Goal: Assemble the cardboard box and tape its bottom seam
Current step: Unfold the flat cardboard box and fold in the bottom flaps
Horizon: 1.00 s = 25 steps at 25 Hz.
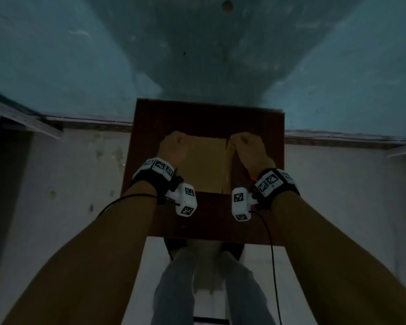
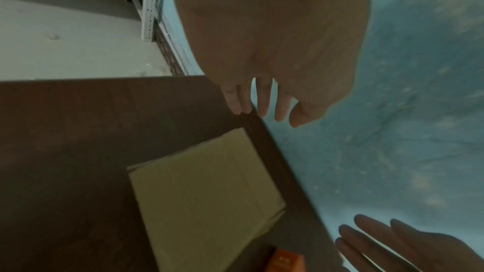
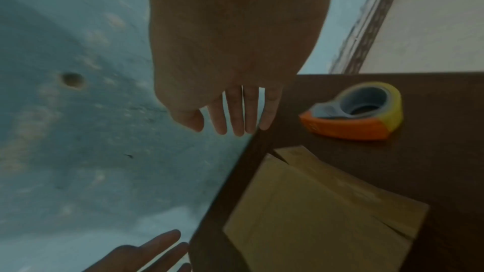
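Flattened tan cardboard box (image 1: 204, 163) lies flat on the small dark brown wooden table (image 1: 206, 118), around the middle of the top, not yet opened up; its long axis looks to run away from you, though the wide lens makes that hard to call; a flap slit shows at the box's far right corner. Your left hand (image 1: 174, 146) is over the box's far left corner and your right hand (image 1: 249, 146) over its far right corner, so each is about equally near its own side; both wrist views show the fingers (image 3: 235, 115) straight and loose, gripping nothing, tips hanging past the box's far edge toward the table's far rim; I can't tell whether they touch anything. The box is below and slightly back toward you from both sets of fingertips, so the grab likely means dropping down and curling onto the far corners or side edges. The orange tape dispenser with a yellowish roll (image 3: 353, 111) sits on the table just right of the box, near your right wrist; it's the one thing likely to get knocked when the box is lifted and squared. Beyond the box is a blue-green wall; pale floor lies on both sides; nothing sits on the box; taping is not started.
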{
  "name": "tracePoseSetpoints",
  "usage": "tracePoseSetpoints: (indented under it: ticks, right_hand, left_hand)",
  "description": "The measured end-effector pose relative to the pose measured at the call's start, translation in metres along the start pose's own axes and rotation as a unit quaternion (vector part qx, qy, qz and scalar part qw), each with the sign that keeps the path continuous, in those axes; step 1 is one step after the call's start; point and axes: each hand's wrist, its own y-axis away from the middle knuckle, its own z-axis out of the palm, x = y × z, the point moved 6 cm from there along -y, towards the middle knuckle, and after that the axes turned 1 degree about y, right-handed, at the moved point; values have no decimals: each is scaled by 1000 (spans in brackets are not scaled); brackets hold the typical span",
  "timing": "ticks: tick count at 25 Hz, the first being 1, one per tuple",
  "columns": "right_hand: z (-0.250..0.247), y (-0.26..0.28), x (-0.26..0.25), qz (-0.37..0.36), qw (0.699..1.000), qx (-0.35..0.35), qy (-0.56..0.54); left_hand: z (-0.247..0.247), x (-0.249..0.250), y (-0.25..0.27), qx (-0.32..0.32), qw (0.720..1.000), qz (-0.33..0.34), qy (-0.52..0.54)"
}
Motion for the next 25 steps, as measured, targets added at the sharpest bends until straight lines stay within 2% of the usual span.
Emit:
tracePoseSetpoints:
  ticks: [7,12,18,25]
  right_hand:
    - [49,-30,88,5,998,-21,56]
    - [72,-42,132,-17,999,22,37]
    - [114,-62,178,-58,998,-32,17]
    - [131,-71,201,-131,984,33,120]
  left_hand:
    - [50,-81,-36,18,998,-35,-56]
    - [77,-123,-55,109,993,-26,-35]
    - [103,-154,-72,190,981,7,-36]
    - [124,-191,-79,277,957,24,-78]
